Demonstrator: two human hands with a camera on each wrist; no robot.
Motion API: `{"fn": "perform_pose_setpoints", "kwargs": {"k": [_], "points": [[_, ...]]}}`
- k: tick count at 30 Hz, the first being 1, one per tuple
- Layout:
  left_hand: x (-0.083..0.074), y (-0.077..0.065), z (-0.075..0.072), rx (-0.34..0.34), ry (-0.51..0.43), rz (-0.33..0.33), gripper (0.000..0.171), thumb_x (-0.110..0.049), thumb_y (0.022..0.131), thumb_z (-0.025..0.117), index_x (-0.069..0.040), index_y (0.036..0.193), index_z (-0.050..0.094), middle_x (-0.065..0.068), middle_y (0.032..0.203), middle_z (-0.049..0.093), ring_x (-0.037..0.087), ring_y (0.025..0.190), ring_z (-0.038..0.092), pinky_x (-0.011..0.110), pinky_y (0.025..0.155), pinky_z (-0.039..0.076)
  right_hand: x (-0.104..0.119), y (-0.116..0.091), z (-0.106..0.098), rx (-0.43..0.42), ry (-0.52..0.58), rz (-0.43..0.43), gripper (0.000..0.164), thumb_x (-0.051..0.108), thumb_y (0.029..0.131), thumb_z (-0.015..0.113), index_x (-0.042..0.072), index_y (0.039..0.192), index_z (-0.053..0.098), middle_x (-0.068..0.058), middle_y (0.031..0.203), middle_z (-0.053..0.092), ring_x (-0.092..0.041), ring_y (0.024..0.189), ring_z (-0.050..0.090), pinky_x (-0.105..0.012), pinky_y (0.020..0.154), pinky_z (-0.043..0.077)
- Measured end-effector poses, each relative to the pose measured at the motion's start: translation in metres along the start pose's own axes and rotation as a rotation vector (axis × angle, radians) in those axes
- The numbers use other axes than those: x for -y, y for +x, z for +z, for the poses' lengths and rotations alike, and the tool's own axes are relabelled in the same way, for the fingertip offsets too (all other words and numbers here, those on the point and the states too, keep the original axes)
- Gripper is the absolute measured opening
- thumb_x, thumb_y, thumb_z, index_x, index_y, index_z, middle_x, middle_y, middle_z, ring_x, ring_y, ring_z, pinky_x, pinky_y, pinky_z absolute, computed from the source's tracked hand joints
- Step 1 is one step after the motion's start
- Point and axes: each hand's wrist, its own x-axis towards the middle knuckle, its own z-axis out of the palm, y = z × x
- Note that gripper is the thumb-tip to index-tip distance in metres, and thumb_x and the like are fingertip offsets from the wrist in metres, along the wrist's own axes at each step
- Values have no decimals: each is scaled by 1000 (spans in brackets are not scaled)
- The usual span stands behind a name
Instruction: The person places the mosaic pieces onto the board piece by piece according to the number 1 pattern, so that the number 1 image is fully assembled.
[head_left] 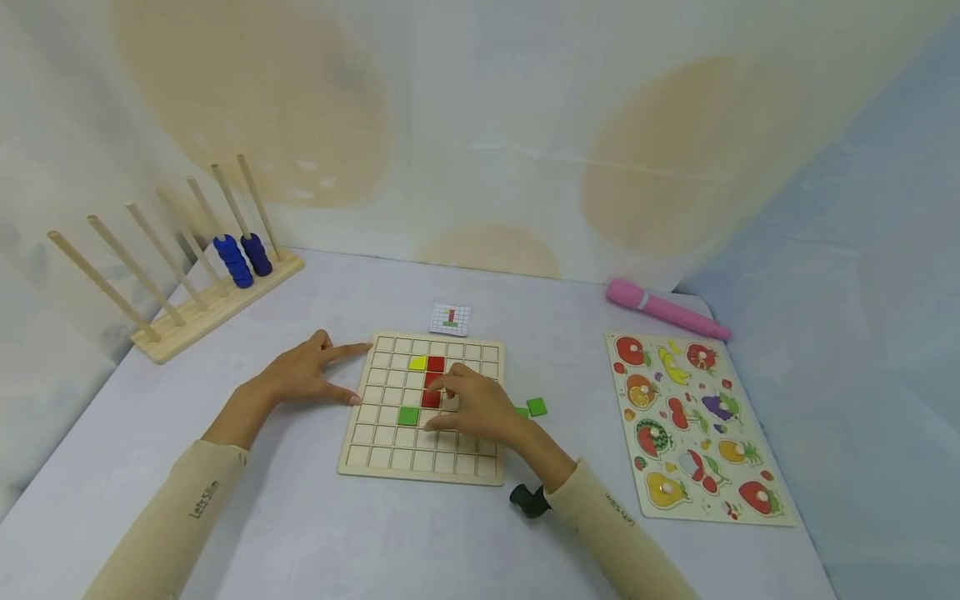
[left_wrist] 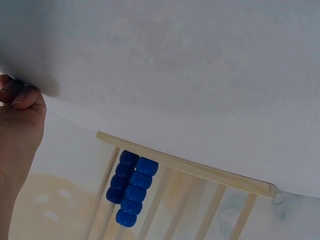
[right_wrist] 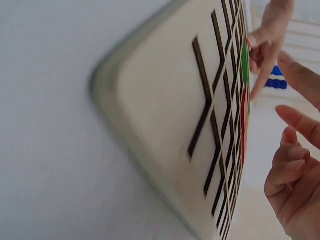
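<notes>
A wooden grid board lies on the table with a yellow piece, red tiles down one column and a green tile on it. My left hand is at the board's left edge, index finger and thumb stretched out to it, the other fingers bent. Over the board's middle hovers my right hand. In the right wrist view its thumb and index finger stand apart with no piece visible between them. Part of the red column is hidden under that hand.
Beyond the board lies a small pattern card. Loose green tiles lie right of it, and a dark object is partly under the right sleeve. A bead abacus stands back left; a fruit puzzle and pink marker-shaped stick lie right.
</notes>
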Motion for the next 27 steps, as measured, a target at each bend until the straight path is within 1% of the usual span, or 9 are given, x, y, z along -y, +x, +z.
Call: {"fn": "perform_pose_setpoints", "kwargs": {"k": [3,6,11,16,20,27], "points": [[0,0,0,2,-2,2,101,-73,64,77,-31,150,44,9,100,41,21,82,44,33,67,35,-10,-7,-9,-3,52,22,52,44,76,85,19,118,69,-1,97,56,-12,81,51,-24,66,40],[-1,0,0,3,-4,0,101,-72,65,78,-30,150,44,9,100,41,21,81,44,33,66,35,-21,-15,-17,-15,98,44,53,40,74,87,18,119,69,-4,97,56,-13,80,48,-26,66,39],[-1,-1,-1,3,2,3,100,-71,65,78,-30,150,44,9,99,41,20,79,43,32,66,34,-38,-29,-26,-38,139,85,54,36,73,88,17,119,69,-4,97,56,-16,82,48,-27,68,40],[-2,-2,-1,7,-2,4,101,-71,66,77,-29,150,44,9,98,41,20,79,42,33,65,34,-54,-43,-33,-69,143,109,52,34,73,88,15,117,70,-4,95,55,-16,81,48,-27,67,40],[-3,-3,-2,7,-7,6,101,-71,66,77,-29,151,44,9,98,40,20,79,42,33,65,33,-65,-51,-34,-98,132,120,51,33,72,89,13,116,70,-6,93,56,-15,78,46,-27,66,40],[-2,-2,-1,4,-8,5,100,-71,66,78,-29,151,44,9,99,40,20,79,42,33,66,34,-81,-62,-32,-124,124,147,48,31,71,90,14,112,71,-1,88,53,-13,76,44,-26,66,40]]}}
